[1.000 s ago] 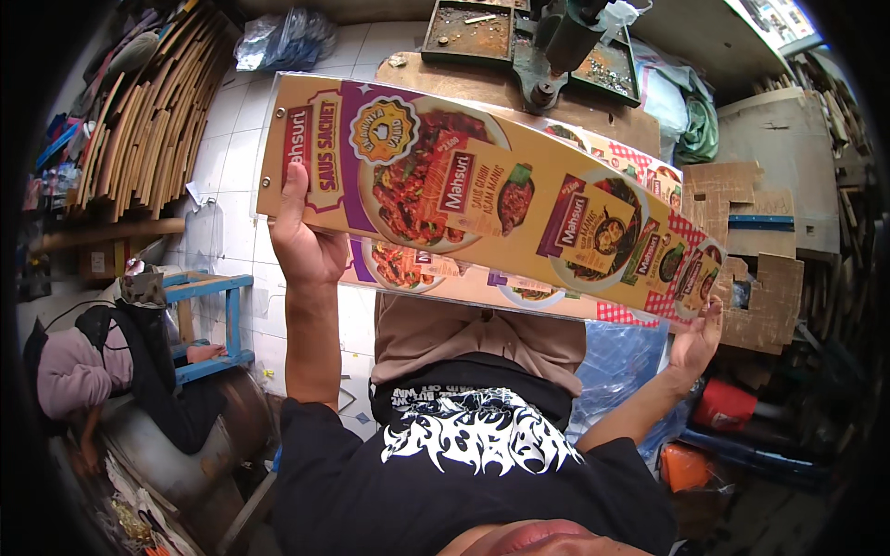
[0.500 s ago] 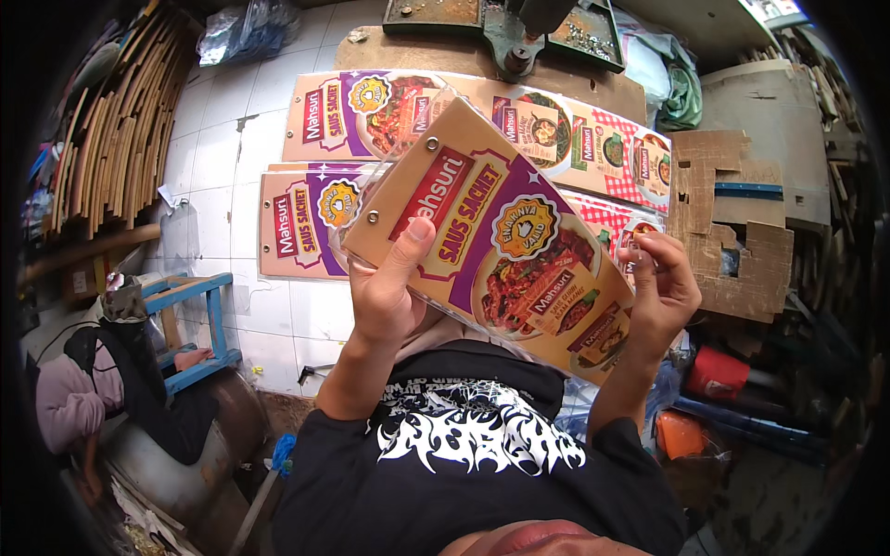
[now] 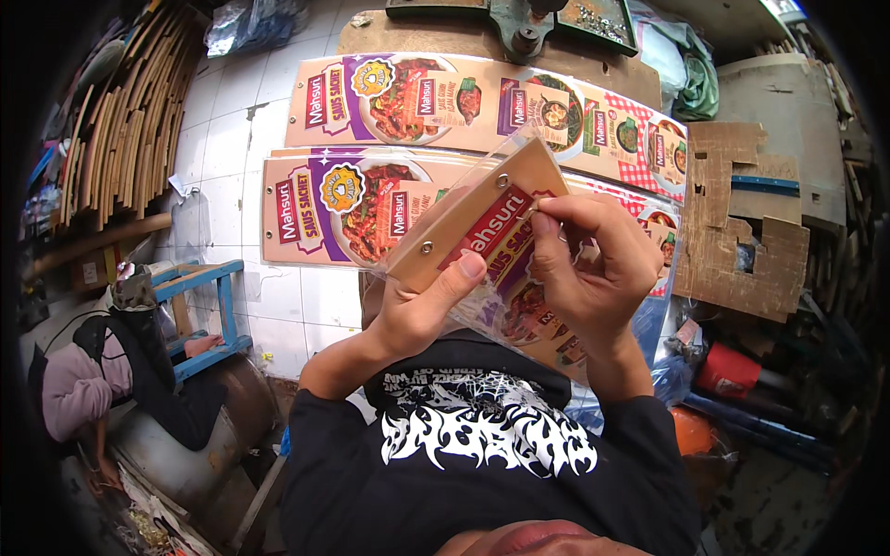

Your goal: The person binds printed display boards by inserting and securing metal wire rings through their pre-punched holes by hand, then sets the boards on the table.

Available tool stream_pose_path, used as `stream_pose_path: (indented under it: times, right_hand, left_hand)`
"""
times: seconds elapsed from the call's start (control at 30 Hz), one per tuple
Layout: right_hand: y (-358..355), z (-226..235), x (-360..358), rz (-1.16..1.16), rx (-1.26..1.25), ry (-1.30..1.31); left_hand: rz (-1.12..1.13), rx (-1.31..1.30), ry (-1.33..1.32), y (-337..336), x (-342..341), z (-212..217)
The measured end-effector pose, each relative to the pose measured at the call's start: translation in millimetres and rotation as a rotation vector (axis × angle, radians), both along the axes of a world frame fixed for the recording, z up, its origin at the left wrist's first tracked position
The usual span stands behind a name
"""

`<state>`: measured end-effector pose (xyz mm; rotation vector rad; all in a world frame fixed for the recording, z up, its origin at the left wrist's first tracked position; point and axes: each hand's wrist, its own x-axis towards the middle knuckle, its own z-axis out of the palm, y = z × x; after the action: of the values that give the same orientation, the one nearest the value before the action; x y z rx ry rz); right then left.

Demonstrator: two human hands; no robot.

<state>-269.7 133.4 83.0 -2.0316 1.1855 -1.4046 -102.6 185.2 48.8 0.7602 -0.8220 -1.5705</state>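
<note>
My left hand [image 3: 422,306] grips the corner of a tan and purple printed card [image 3: 533,165], its thumb across the front. Two metal eyelets [image 3: 502,181] sit along the card's short edge, and clear plastic shows around it. My right hand [image 3: 603,259] is in front of the card, thumb and forefinger pinched on a small, thin, metallic-looking piece [image 3: 530,213]; its exact kind is too small to tell. Beyond my hands lie similar printed cards, an upper pile [image 3: 408,102] and a lower pile [image 3: 315,213], partly hidden by the held card.
A metal press [image 3: 524,37] with a tray of small metal parts [image 3: 598,23] stands at the far side. Cut cardboard [image 3: 732,232] lies right; cardboard sheets [image 3: 120,120] stand left. Another person's pink sleeve [image 3: 69,389] shows beside a blue wooden frame [image 3: 222,306]. A red container [image 3: 728,371] is lower right.
My right hand has moved left and up from the card's right edge to its front, near the eyelet end. The held card has turned steeper and shifted slightly right.
</note>
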Motion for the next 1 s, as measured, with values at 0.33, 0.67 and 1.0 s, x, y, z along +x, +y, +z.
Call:
stream_pose_path:
  times: [0.33, 0.67, 1.0]
  right_hand:
    - [2.3, 7.0, 6.9, -0.041, -0.129, 0.004]
    - [4.3, 3.4, 11.9, 0.04, -0.17, 0.038]
    - [3.7, -0.2, 10.3, 0.078, -0.225, 0.084]
  left_hand:
    - [-0.257, 0.126, 0.181, 19.6, 0.0, 12.8]
    - [-0.185, 0.228, 0.476, 43.8, -7.9, 6.4]
    - [-0.093, 0.271, 0.271, 29.5, -13.2, 29.1]
